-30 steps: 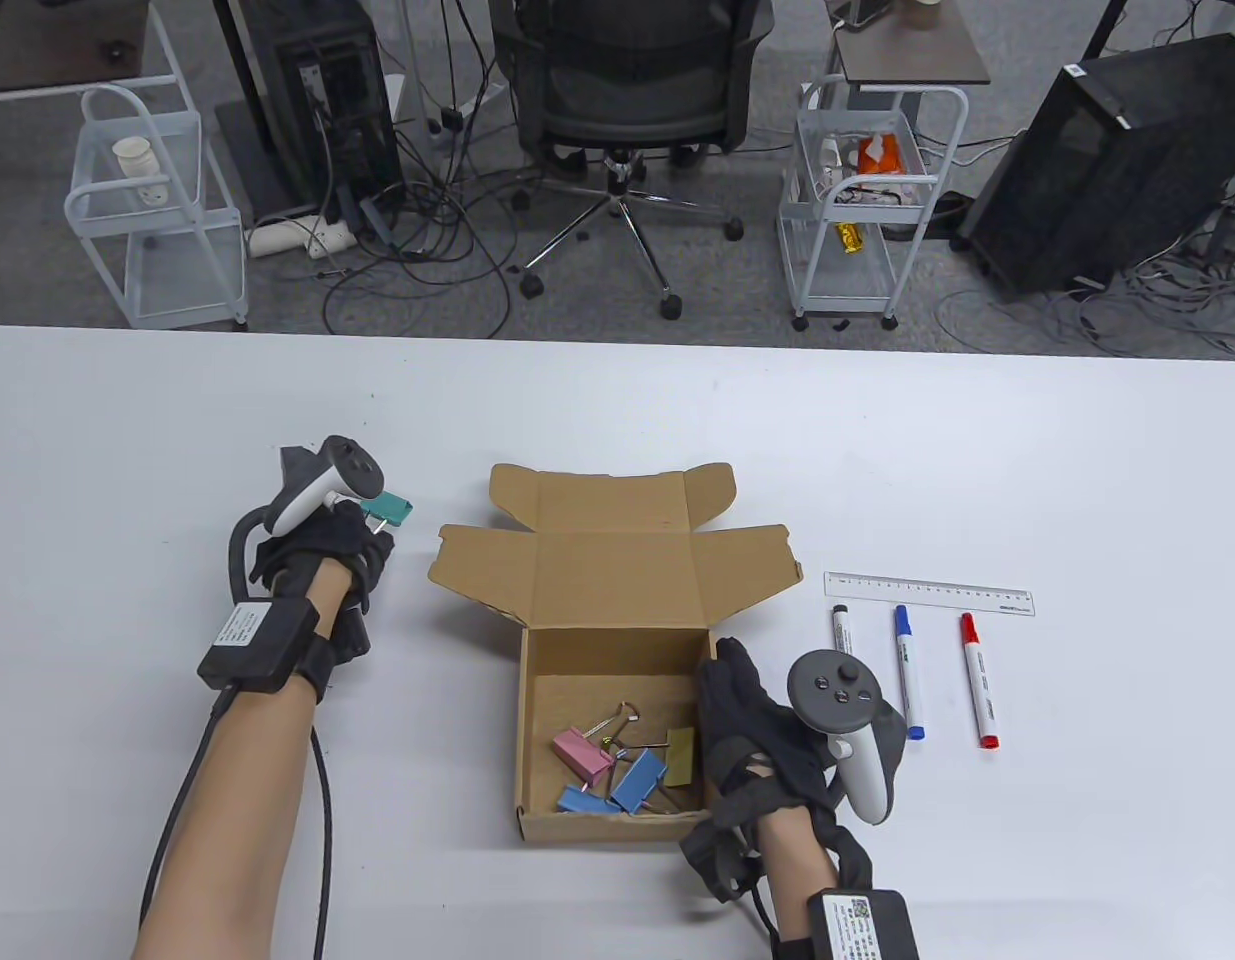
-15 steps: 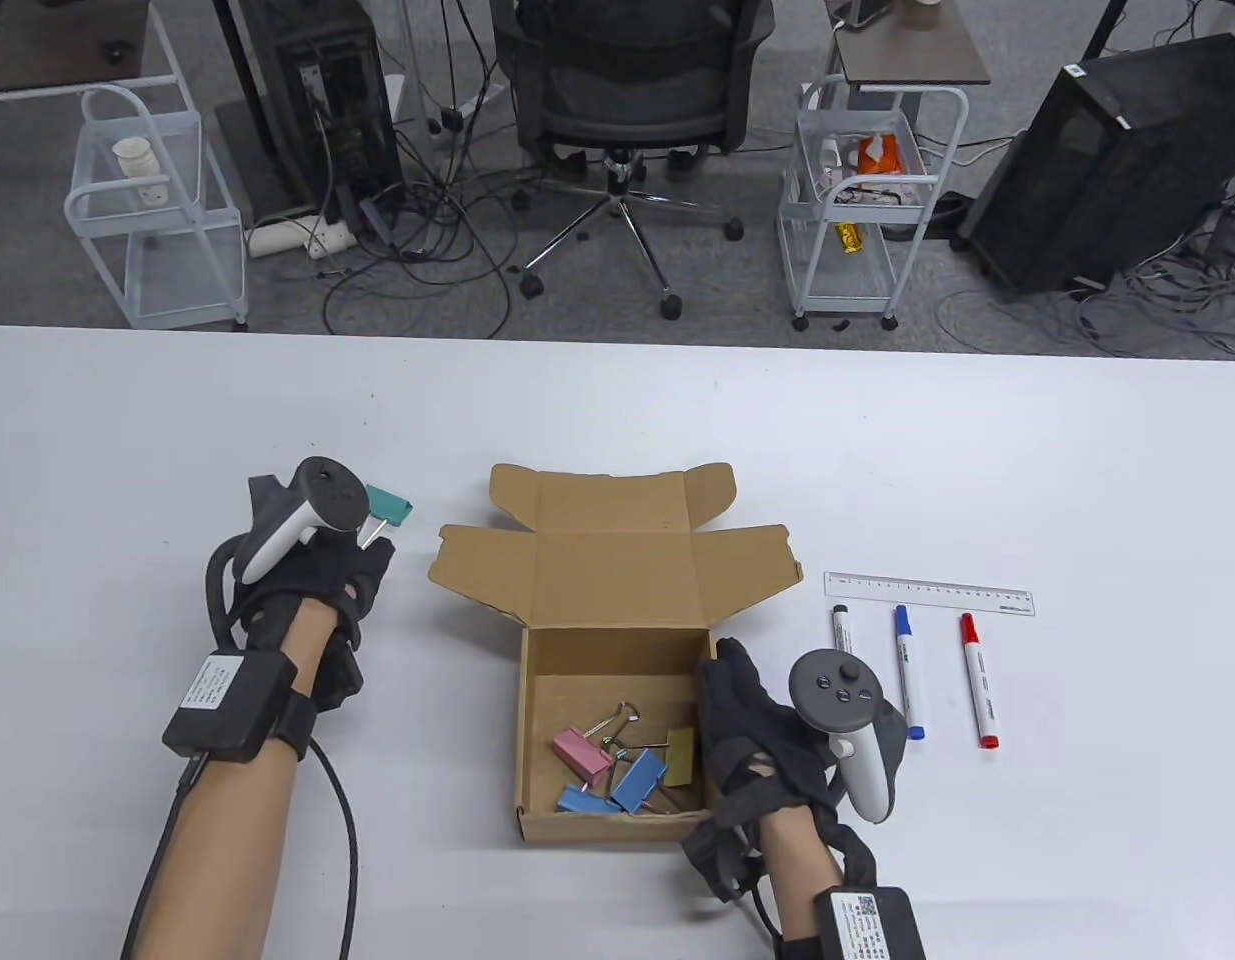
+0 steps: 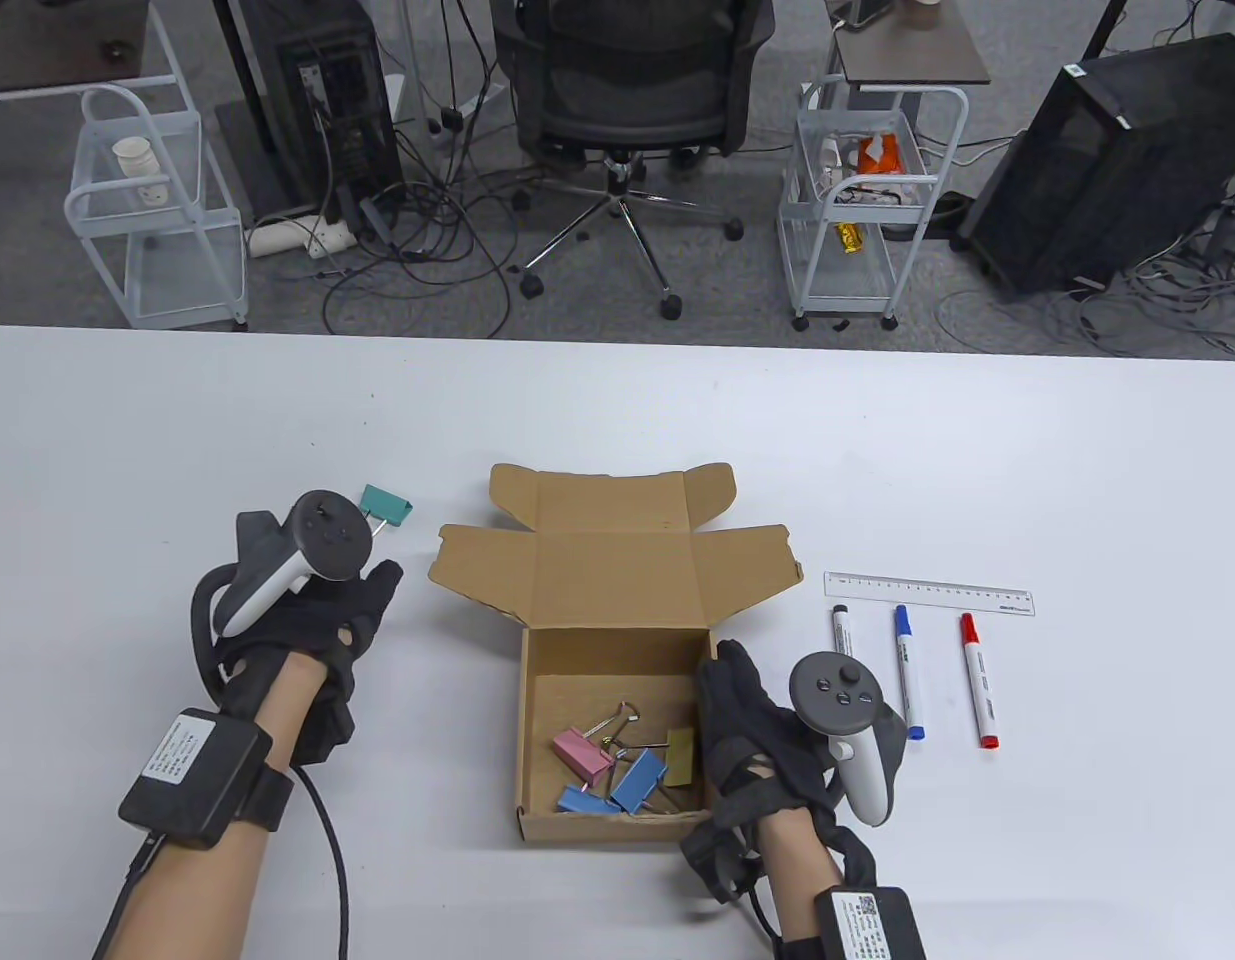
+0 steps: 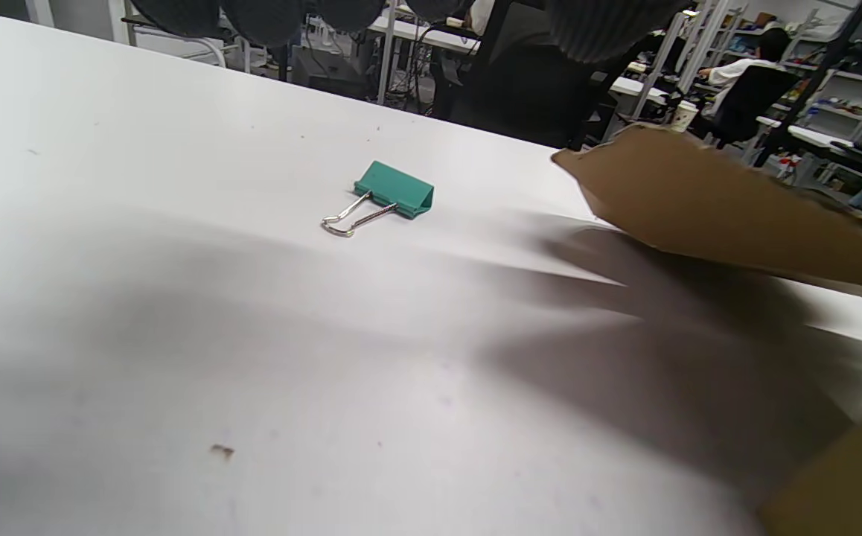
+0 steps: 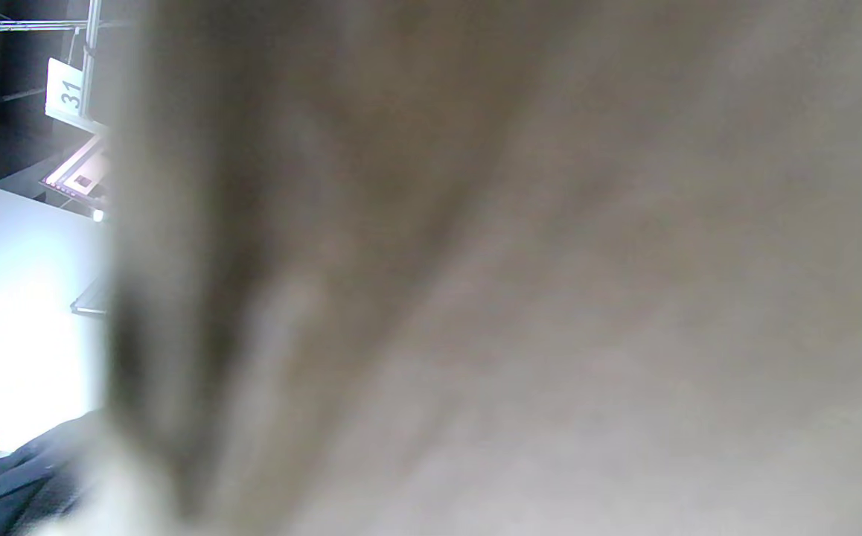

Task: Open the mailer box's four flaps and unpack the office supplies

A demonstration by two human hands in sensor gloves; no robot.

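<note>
The mailer box (image 3: 612,700) sits in the middle of the desk (image 3: 617,420) with all of its flaps folded out, so by my reckoning the opening part of the task is done and the unpacking is well under way. To the right of the box, 3 markers lie side by side, a black marker (image 3: 842,630), a blue marker (image 3: 908,672) and a red marker (image 3: 979,682), with a clear ruler (image 3: 928,594) just above them. To the left of the box, a teal binder clip (image 4: 394,191) lies alone on the desk, its wire handles pointing away from the box.

Inside the box I can make out what is left: a pink binder clip (image 3: 583,753), 2 blue binder clips (image 3: 637,780) and (image 3: 585,800), and an olive binder clip (image 3: 681,755), all heaped in the near right corner with their handles tangled. That makes 4 clips to come out.

The left hand (image 3: 312,615) hovers just near the teal clip with its fingers relaxed and nothing in them. The right hand (image 3: 752,745) rests against the right wall of the box; its fingers lie along the wall's top edge, but whether they grip it I cannot tell. The right wrist view shows only a blur of cardboard.
</note>
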